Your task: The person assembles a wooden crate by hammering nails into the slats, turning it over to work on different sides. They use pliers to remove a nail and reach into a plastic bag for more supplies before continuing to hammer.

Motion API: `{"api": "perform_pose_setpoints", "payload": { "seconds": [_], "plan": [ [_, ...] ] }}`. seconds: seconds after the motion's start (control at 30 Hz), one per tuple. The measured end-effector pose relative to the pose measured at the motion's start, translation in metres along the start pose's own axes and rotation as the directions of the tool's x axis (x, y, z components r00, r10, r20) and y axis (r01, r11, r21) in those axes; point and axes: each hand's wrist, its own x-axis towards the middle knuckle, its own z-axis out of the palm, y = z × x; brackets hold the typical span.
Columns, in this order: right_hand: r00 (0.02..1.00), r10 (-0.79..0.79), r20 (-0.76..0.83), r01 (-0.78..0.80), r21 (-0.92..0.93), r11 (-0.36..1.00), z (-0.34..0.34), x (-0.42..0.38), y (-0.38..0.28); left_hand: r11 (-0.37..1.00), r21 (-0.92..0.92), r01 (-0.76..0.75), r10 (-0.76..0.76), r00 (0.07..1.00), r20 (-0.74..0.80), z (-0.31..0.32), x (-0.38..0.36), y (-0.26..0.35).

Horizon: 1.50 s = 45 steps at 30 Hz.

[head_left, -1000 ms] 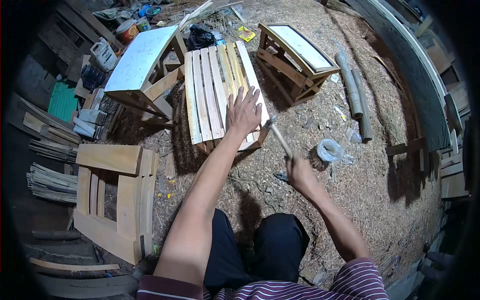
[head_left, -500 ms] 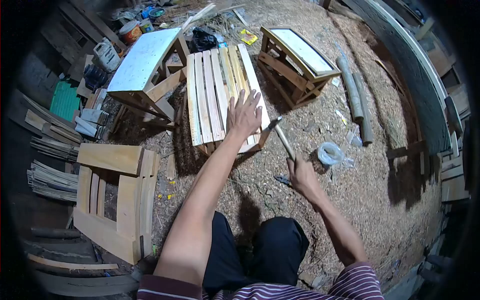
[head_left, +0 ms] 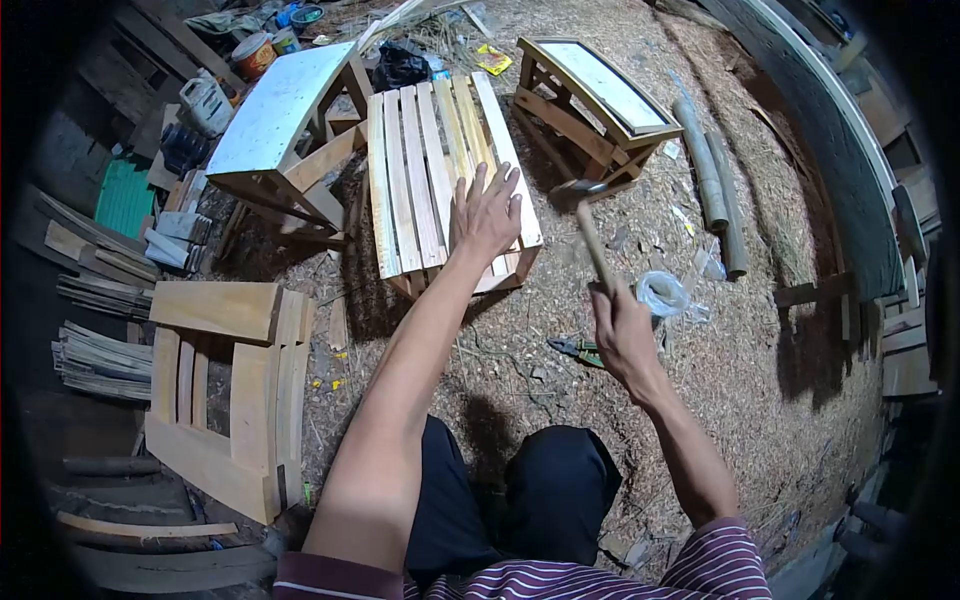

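Observation:
A slatted wooden piece (head_left: 407, 180) stands on the ground in front of me, its light slats running away from me with gaps between them. My left hand (head_left: 487, 213) lies on its right-hand slats, palm down with the fingers spread. To the right of it, my right hand (head_left: 622, 330) is wrapped round the handle of a hammer (head_left: 594, 240). The hammer's head is raised and slightly blurred, apart from the slats. Pliers (head_left: 575, 350) lie on the ground just left of my right hand.
White-topped wooden stands are at the left (head_left: 283, 105) and right (head_left: 600, 80) of the slatted piece. Stacked wooden frames (head_left: 215, 310) lie at the near left. A plastic-lined container (head_left: 662, 294) and round poles (head_left: 722, 200) are on the right.
The hammer has swung up and to the right, away from the edge of the slatted piece. My left hand stays on the slats, and the view has shifted slightly.

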Motion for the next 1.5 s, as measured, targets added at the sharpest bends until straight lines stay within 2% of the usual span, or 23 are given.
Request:
{"api": "perform_pose_setpoints", "payload": {
  "seconds": [0.07,0.13,0.2,0.27,0.33,0.4,0.43,0.47,0.53,0.6,0.67,0.7,0.73,0.83,0.9,1.0,1.03,1.07,1.23,1.27,1.37,1.47,1.5],
  "plan": [
    [0.987,-0.129,-0.092,0.132,0.026,0.991,0.016,-0.001,0.020,1.000,-0.002,0.008,-0.008,1.000,0.014,0.000,0.001,-0.001],
    [0.985,-0.021,0.173,0.050,-0.164,0.985,0.040,0.007,0.070,1.000,-0.011,0.008,-0.008,1.000,0.022,0.000,-0.003,0.001],
    [0.972,-0.180,0.152,0.206,-0.177,0.962,0.034,0.016,0.059,1.000,-0.006,0.021,-0.021,0.998,0.067,0.001,0.001,-0.003],
    [0.986,0.024,0.163,0.003,-0.160,0.987,0.016,0.008,0.016,0.999,-0.011,0.036,-0.035,0.993,0.111,-0.001,0.001,0.001],
    [0.992,0.054,0.110,-0.046,-0.073,0.996,0.015,0.006,0.011,0.999,-0.017,0.029,-0.028,0.998,0.058,0.000,0.001,0.000],
    [0.997,-0.076,0.010,0.077,-0.095,0.992,0.036,0.012,0.052,1.000,-0.016,0.020,-0.019,0.998,0.062,0.001,-0.002,-0.003],
    [0.950,-0.312,-0.011,0.293,-0.314,0.903,0.050,0.011,0.085,0.999,-0.034,0.010,-0.009,1.000,0.007,0.006,-0.003,-0.005],
    [0.949,-0.313,-0.020,0.292,-0.313,0.904,0.044,0.011,0.079,0.999,-0.051,-0.007,0.005,0.999,-0.049,0.007,-0.001,-0.005],
    [0.989,-0.059,0.135,0.083,-0.183,0.980,0.022,0.017,0.044,0.999,-0.048,0.004,-0.007,0.998,-0.055,0.002,0.006,-0.006],
    [0.997,0.030,0.064,-0.025,-0.082,0.996,0.001,0.009,-0.002,0.998,-0.052,0.019,-0.022,0.999,-0.042,0.007,0.002,-0.001],
    [0.947,-0.247,-0.208,0.256,0.019,0.966,0.010,0.007,0.008,0.997,-0.073,0.003,-0.006,0.999,-0.051,0.008,-0.001,-0.005],
    [0.948,-0.250,-0.198,0.267,0.064,0.961,0.022,0.007,0.018,0.998,-0.069,0.005,-0.008,0.999,-0.047,0.010,-0.003,-0.006],
    [0.995,-0.005,0.097,0.023,-0.182,0.983,0.034,0.018,0.050,0.998,-0.062,0.005,-0.008,0.999,-0.048,0.011,-0.003,-0.007],
    [0.958,-0.284,0.045,0.285,-0.284,0.915,0.033,0.028,0.046,0.999,-0.048,0.017,-0.019,0.998,-0.056,0.005,0.007,-0.004],
    [0.983,0.090,0.162,-0.075,-0.099,0.992,0.013,0.014,0.005,0.999,-0.045,-0.010,0.007,0.998,-0.068,0.011,0.001,-0.008],
    [0.950,-0.228,-0.215,0.228,-0.028,0.973,0.011,0.001,-0.002,0.999,-0.053,0.007,-0.011,0.998,-0.065,0.005,0.000,-0.002],
    [0.941,-0.254,-0.223,0.267,0.030,0.963,0.025,0.000,0.021,0.999,-0.052,0.010,-0.013,0.998,-0.067,0.004,0.000,-0.005],
    [0.996,0.010,0.086,0.007,-0.192,0.981,0.035,0.007,0.053,0.999,-0.035,0.004,-0.006,0.998,-0.066,0.004,-0.002,-0.006],
    [0.958,0.176,0.226,-0.116,-0.255,0.960,0.022,-0.005,0.051,0.999,-0.038,0.008,-0.011,0.998,-0.067,0.004,0.000,-0.002],
    [0.960,0.165,0.226,-0.105,-0.257,0.961,0.016,0.000,0.039,0.999,-0.036,0.012,-0.014,0.997,-0.078,0.002,0.006,-0.004],
    [0.991,-0.036,-0.130,0.032,-0.033,0.999,-0.005,-0.005,-0.016,0.998,-0.055,0.007,-0.011,0.997,-0.073,0.004,-0.002,-0.002],
    [0.955,-0.246,-0.165,0.255,0.033,0.966,0.023,0.001,0.017,0.998,-0.056,0.004,-0.007,0.998,-0.058,0.001,-0.001,-0.002],
    [0.996,-0.078,0.043,0.084,-0.149,0.985,0.040,0.008,0.055,0.998,-0.058,0.002,-0.005,0.998,-0.058,0.002,-0.004,-0.001]
  ]
}}
